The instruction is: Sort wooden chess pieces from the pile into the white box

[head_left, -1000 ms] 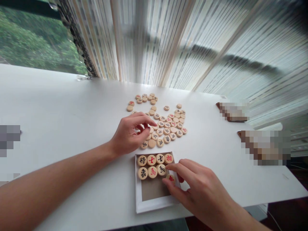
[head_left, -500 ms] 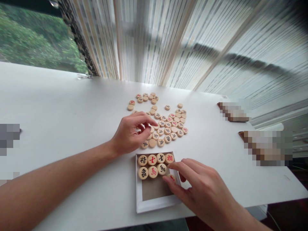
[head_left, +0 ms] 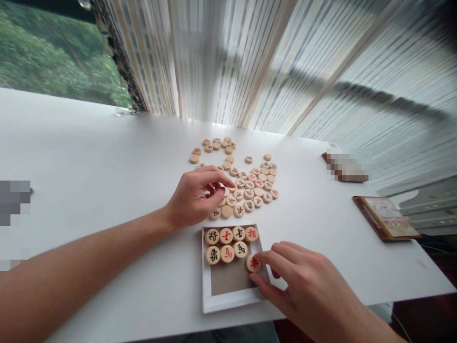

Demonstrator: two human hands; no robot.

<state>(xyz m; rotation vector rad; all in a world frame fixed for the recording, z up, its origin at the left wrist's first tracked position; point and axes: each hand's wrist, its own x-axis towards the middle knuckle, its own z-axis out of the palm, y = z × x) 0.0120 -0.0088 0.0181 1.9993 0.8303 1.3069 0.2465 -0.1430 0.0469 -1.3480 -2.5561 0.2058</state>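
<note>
Between the thumb and index finger of my right hand (head_left: 303,276) is a round wooden Chinese chess piece with a red character (head_left: 253,263). It is at the right side of a shallow white box (head_left: 228,302). Inside the box, several pieces lie face up in two rows along the far side, among them a piece with a red horse character (head_left: 227,254). My left hand (head_left: 194,196) hovers at the near left of the loose Chinese chess pieces (head_left: 249,194), thumb and index finger curved and apart. The left index fingertip is over or touching one piece; I cannot tell which.
The loose pieces spread across the middle of the white table (head_left: 107,190), some face up, some face down. Two brown-edged boxes or books (head_left: 385,216) lie at the right. A striped curtain (head_left: 221,62) hangs behind the table, and a grey blurred object (head_left: 14,197) is at the left edge.
My right thumb and fingers have shifted slightly, and the red-character piece between them now shows its face more fully. My left hand has stayed almost still.
</note>
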